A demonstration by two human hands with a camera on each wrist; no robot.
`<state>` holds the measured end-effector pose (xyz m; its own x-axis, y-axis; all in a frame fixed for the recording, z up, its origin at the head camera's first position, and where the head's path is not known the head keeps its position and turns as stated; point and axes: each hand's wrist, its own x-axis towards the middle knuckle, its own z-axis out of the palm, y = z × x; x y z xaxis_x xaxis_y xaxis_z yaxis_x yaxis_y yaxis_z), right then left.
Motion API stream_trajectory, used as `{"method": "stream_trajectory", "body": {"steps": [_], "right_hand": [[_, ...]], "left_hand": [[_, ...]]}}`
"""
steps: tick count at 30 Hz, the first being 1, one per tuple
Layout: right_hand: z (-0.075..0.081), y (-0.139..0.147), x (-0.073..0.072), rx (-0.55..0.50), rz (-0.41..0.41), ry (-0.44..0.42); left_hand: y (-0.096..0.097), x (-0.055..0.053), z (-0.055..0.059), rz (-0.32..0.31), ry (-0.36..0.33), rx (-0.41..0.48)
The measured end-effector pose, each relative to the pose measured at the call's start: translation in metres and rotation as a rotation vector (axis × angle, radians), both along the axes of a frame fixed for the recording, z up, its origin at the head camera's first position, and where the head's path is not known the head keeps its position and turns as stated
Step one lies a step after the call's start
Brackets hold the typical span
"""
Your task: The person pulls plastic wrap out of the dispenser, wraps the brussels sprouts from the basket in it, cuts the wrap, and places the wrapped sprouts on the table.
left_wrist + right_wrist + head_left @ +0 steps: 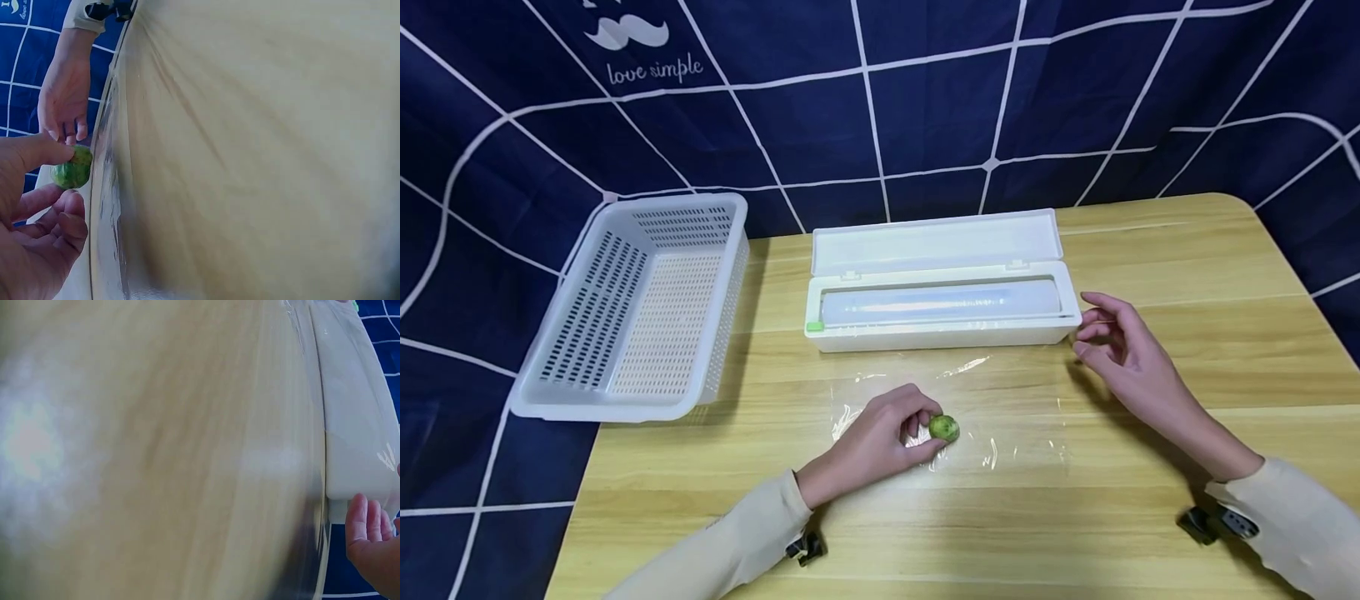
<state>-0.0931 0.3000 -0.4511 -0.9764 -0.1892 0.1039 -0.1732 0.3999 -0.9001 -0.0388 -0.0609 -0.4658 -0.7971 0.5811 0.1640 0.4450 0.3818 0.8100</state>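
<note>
My left hand (891, 433) pinches a small round, mottled green fruit or vegetable (945, 428) between thumb and fingers. Below it, a sheet of clear cling film (1007, 421) lies on the table, pulled out from the white film box (940, 335). The box's lid (936, 243) is raised, and a film roll (940, 302) shows inside. Beside the box's right end is my right hand (1131, 354), its fingers loosely bent and holding nothing. In the right wrist view those fingertips (357, 509) are close to the box's end; I cannot tell whether they touch.
A white perforated basket (718, 325) stands at the left of the wooden table (1187, 250). Behind the table hangs a dark blue cloth (925, 117) with white lines. A green piece (815, 327) sits at the box's left front corner.
</note>
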Motion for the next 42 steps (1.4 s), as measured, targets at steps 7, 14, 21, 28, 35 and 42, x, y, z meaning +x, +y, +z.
{"method": "stream_trajectory", "body": {"steps": [7,14,21,28,35,42], "right_hand": [[0.0,0.0,0.0,-0.003,0.004,-0.014],[0.001,-0.002,0.0,-0.003,-0.001,-0.019],[0.001,-0.001,0.003,0.003,-0.006,-0.009],[0.005,-0.002,0.013,0.034,-0.035,0.004],[0.006,0.0,0.027,-0.006,-0.069,0.009],[0.007,0.001,0.039,-0.001,-0.072,0.014]], "left_hand": [[-0.002,0.006,-0.002,-0.056,0.002,-0.01],[-0.002,0.008,-0.004,-0.065,-0.032,-0.03],[-0.003,0.009,-0.006,-0.06,-0.057,-0.029],[-0.007,0.008,-0.005,-0.055,-0.059,-0.032],[-0.015,0.008,-0.008,-0.05,-0.009,-0.01],[-0.031,0.011,-0.006,-0.031,0.004,-0.018]]}}
